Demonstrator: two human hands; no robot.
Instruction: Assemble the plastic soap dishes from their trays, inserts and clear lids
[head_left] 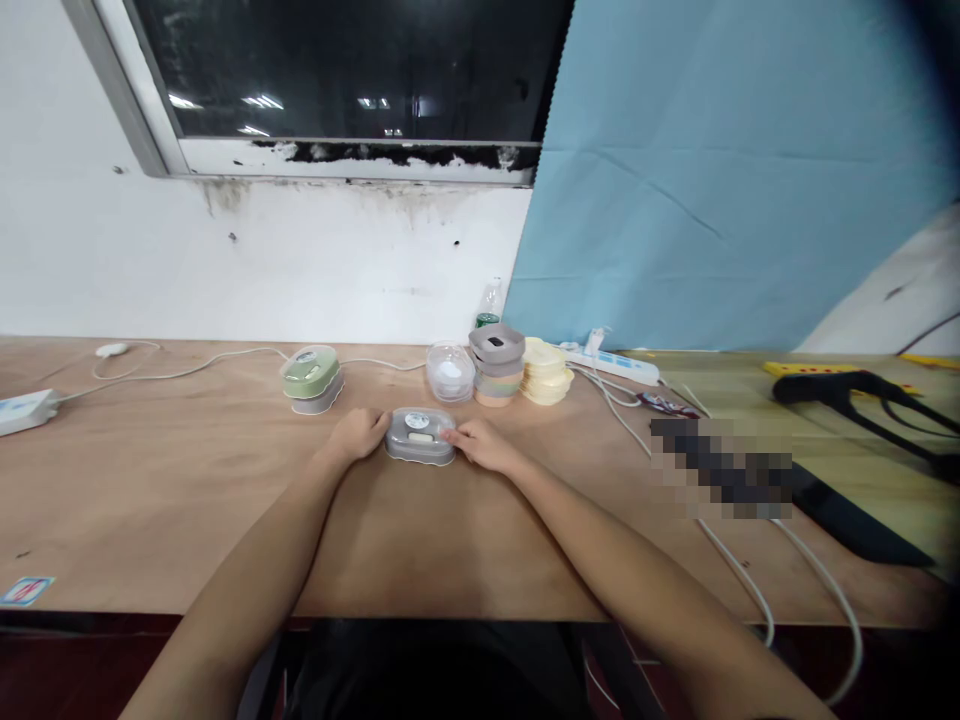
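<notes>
A grey oval food container (420,452) with a see-through lid and a round label lies on the table in front of me. My left hand (360,434) is closed against its left end, fingers curled. Gripping the right end, my right hand (482,443) has its thumb over the lid's edge, and its other fingers are partly hidden. Behind and to the left stands a green-lidded container (312,372) on a grey base. Farther back are a clear round container (451,373), a stack of grey and coloured containers (497,368) and a pale yellow stack (545,372).
A plastic bottle (489,303) stands by the wall. White power strips (611,362) and cables (739,572) run across the wooden table (150,500). A black object (855,515), partly pixelated, lies at the right, near black straps (855,390).
</notes>
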